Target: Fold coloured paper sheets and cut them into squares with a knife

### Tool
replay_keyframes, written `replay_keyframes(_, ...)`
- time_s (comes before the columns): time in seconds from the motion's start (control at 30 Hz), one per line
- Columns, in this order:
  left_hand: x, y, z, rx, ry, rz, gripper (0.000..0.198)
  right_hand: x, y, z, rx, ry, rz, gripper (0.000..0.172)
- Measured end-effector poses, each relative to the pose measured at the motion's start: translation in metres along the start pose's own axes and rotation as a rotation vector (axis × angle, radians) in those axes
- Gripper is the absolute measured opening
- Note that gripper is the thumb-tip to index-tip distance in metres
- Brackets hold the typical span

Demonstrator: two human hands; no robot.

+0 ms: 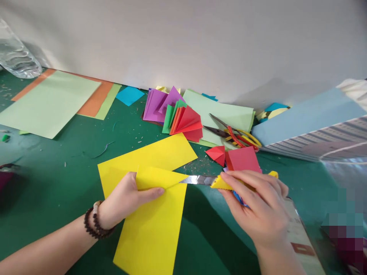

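Note:
My left hand (130,196), with dark bead bracelets at the wrist, pinches a folded sheet of yellow paper (156,221) between thumb and fingers. In my right hand (255,198) is a yellow utility knife (222,182), its blade pointing left. The blade tip lies at the right end of the fold, where it meets the paper; how deep it sits inside the fold I cannot make out. Another yellow piece (149,154) spreads out behind the held one, and whether the two are joined is hidden by my left hand.
Pliers and scissors with red and yellow handles (237,137) lie on pale green paper (223,110). Folded red pieces (187,122) and purple pieces (156,105) stand beside them. Green and orange sheets (54,103), a clear bottle (18,53) and a light-blue bag (309,114) flank the green table (83,152).

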State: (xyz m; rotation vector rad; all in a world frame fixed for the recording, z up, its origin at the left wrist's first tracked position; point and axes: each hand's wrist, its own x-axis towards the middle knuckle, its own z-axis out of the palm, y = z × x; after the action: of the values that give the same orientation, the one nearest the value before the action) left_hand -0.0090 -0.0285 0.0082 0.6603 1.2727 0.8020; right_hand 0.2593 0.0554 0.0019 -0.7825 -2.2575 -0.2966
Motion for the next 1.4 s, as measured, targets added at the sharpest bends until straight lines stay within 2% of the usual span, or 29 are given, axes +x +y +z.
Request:
replay_keyframes(0.2,0.002,-0.005,-0.002,-0.082,-0.066,-0.032,0.047,0.001,-0.004,-0.003,-0.007,-0.006,-0.016,0.031)
replay_keyframes(0.3,0.002,-0.005,0.0,-0.059,-0.035,-0.057,0.051,0.001,-0.01,-0.002,-0.011,-0.001,-0.018,0.028)
replay_keyframes(0.4,0.003,-0.004,0.002,-0.004,0.018,-0.079,0.048,0.0,-0.015,0.001,-0.006,-0.005,-0.002,0.027)
replay_keyframes(0.53,0.002,-0.005,0.002,0.029,0.004,-0.024,0.038,-0.001,-0.017,0.005,0.023,-0.003,0.03,0.028)
replay_keyframes(0.7,0.001,-0.002,0.0,0.051,0.004,-0.021,0.039,-0.001,-0.01,0.002,0.028,0.005,0.021,0.028)
replay_keyframes(0.93,0.001,0.001,-0.003,0.059,0.05,-0.09,0.043,0.002,-0.005,-0.002,0.019,-0.006,0.025,0.028)
replay_keyframes(1.2,0.004,-0.003,0.001,-0.114,-0.016,0.058,0.043,-0.001,-0.012,0.002,0.068,-0.023,0.042,0.027)
replay_keyframes(1.4,0.004,-0.009,0.003,-0.096,-0.027,0.017,0.05,-0.002,-0.016,0.003,0.05,-0.03,0.041,0.03)
